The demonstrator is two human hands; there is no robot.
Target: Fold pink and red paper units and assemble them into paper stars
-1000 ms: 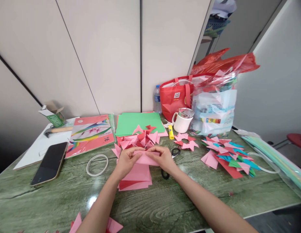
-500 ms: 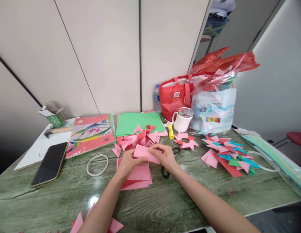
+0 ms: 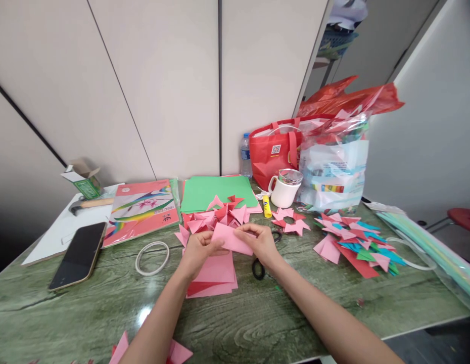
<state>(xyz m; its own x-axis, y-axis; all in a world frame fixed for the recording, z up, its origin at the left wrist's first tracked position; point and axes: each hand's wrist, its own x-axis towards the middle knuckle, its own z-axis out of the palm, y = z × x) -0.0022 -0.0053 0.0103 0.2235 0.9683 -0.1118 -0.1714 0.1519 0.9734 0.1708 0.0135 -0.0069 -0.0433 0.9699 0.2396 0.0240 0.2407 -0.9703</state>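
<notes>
Between both hands a folded piece of pink paper (image 3: 232,239) is held up above the table. My left hand (image 3: 199,253) pinches its left end with thumb and fingers. At the right end, my right hand (image 3: 260,244) grips the upper edge. Below them lies a stack of pink and red paper sheets (image 3: 214,275), partly covered by the left hand. Just behind the hands is a heap of folded pink and red paper pieces (image 3: 220,215). Black-handled scissors (image 3: 259,269) rest by the right wrist, partly hidden under the hand.
Around lie a phone (image 3: 79,255), a white ring (image 3: 152,258), a pink paper pack (image 3: 142,210), green sheets (image 3: 216,192), a glue stick (image 3: 267,207) and a white mug (image 3: 285,189). Folded paper pieces (image 3: 356,237) and a filled plastic bag (image 3: 333,172) stand right.
My left hand has shifted slightly along the pink paper, uncovering a little more of its left end. My right hand keeps its hold, and the table things stay put.
</notes>
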